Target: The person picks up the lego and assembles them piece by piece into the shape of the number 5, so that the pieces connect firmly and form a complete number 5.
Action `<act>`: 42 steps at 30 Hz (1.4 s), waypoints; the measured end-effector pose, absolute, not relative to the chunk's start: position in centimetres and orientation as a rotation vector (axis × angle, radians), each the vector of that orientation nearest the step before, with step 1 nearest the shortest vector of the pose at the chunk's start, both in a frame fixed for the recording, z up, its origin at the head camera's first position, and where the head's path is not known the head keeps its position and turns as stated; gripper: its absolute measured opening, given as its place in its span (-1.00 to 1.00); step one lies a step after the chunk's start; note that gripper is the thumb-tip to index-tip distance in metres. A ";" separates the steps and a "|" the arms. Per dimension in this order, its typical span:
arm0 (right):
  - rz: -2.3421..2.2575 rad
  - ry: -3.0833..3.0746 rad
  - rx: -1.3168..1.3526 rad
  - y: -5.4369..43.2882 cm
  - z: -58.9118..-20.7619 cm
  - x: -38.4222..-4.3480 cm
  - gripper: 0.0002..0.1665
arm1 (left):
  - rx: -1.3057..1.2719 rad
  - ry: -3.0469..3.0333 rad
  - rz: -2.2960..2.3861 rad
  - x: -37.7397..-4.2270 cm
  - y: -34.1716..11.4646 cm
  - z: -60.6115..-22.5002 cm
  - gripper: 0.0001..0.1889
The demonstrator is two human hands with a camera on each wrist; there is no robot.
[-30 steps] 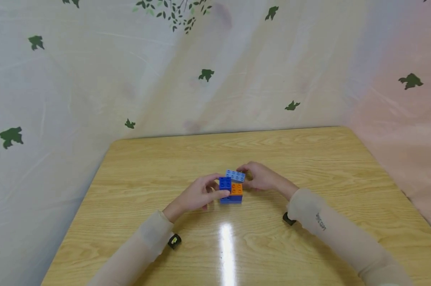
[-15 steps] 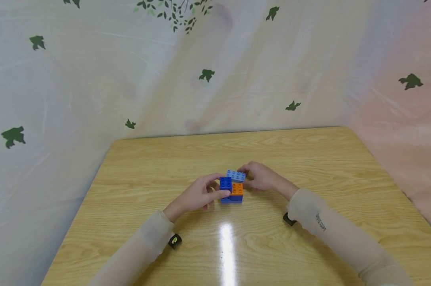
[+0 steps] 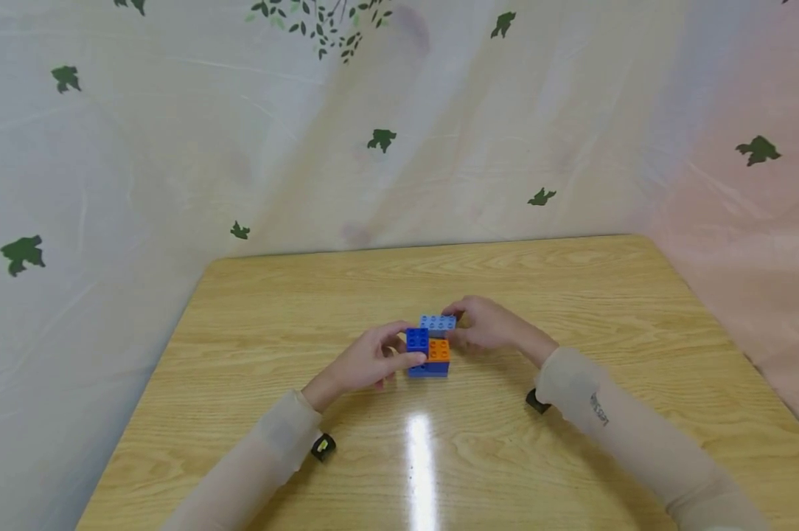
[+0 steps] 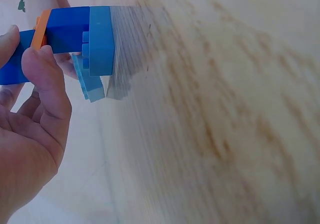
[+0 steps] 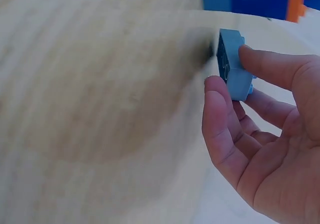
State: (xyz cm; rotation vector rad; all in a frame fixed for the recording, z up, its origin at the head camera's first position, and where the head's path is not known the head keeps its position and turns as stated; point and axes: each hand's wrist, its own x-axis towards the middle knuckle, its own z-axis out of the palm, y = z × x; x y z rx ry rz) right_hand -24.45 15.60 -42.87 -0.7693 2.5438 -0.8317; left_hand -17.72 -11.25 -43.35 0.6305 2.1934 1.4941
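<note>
Near the middle of the table stands a stack of toy building bricks. A dark blue brick [image 3: 417, 339] forms its top left part, and a thin orange brick [image 3: 439, 349] lies under it. Below those come another dark blue brick [image 4: 70, 26] and a lighter blue base brick [image 4: 102, 40]. My left hand [image 3: 366, 360] grips the stack at the top dark blue brick. Behind the stack, my right hand [image 3: 486, 324] pinches a loose light blue brick [image 5: 234, 66] between thumb and fingers. In the right wrist view that brick is tilted, its hollow underside partly showing, apart from the stack.
The wooden table [image 3: 293, 295] reaches out on all sides of the hands. A patterned cloth [image 3: 439, 110] hangs behind its far edge. Small black devices sit at both wrists, the left [image 3: 323, 447] and the right [image 3: 537, 401].
My right hand has shifted slightly away and turned the light blue brick, so it now lies straighter behind the stack. The left hand and the stack have not moved.
</note>
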 end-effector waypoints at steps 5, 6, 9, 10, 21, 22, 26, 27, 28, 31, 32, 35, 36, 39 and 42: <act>-0.954 2.474 -0.756 16.2 -41.0 -24.4 -0.47 | 0.642 2.196 1.498 -17.7 -11.2 -43.4 -0.54; -0.993 2.448 -0.740 16.4 -40.7 -24.3 -0.46 | 0.646 2.197 1.499 -17.7 -11.2 -43.4 -0.54; -1.073 2.405 -0.725 16.9 -39.9 -24.1 -0.46 | 0.650 2.200 1.495 -17.8 -11.2 -43.4 -0.54; -1.091 2.400 -0.712 17.0 -39.7 -24.1 -0.45 | 0.649 2.201 1.493 -17.8 -11.2 -43.5 -0.54; -1.338 2.312 -0.824 17.2 -37.4 -22.6 -0.43 | 0.655 2.212 1.481 -17.8 -11.4 -43.4 -0.49; -1.350 2.304 -0.843 17.1 -37.2 -22.3 -0.43 | 0.657 2.215 1.479 -17.8 -11.3 -43.4 -0.49; -1.372 2.284 -0.913 16.8 -36.9 -21.5 -0.47 | 0.659 2.212 1.475 -17.9 -11.3 -43.4 -0.48; -1.378 2.280 -0.925 16.8 -37.0 -21.3 -0.48 | 0.657 2.209 1.477 -17.9 -11.3 -43.4 -0.48; -1.381 2.278 -0.935 16.7 -37.0 -21.2 -0.48 | 0.656 2.205 1.480 -17.9 -11.3 -43.4 -0.47; -1.398 2.249 -0.963 16.4 -37.4 -20.9 -0.49 | 0.662 2.195 1.490 -18.0 -11.4 -43.5 -0.49; -1.400 2.241 -0.970 16.4 -37.5 -20.8 -0.49 | 0.669 2.192 1.491 -18.1 -11.4 -43.5 -0.51; -1.399 2.227 -0.974 16.3 -37.9 -20.5 -0.48 | 0.686 2.195 1.485 -18.1 -11.5 -43.6 -0.54; -1.397 2.228 -0.974 16.3 -38.0 -20.5 -0.48 | 0.690 2.197 1.482 -18.1 -11.4 -43.6 -0.55; -1.375 2.239 -0.981 16.2 -38.4 -20.3 -0.49 | 0.691 2.203 1.476 -18.2 -11.4 -43.6 -0.57; -1.371 2.226 -0.984 16.1 -38.6 -20.2 -0.49 | 0.695 2.204 1.480 -18.2 -11.4 -43.6 -0.59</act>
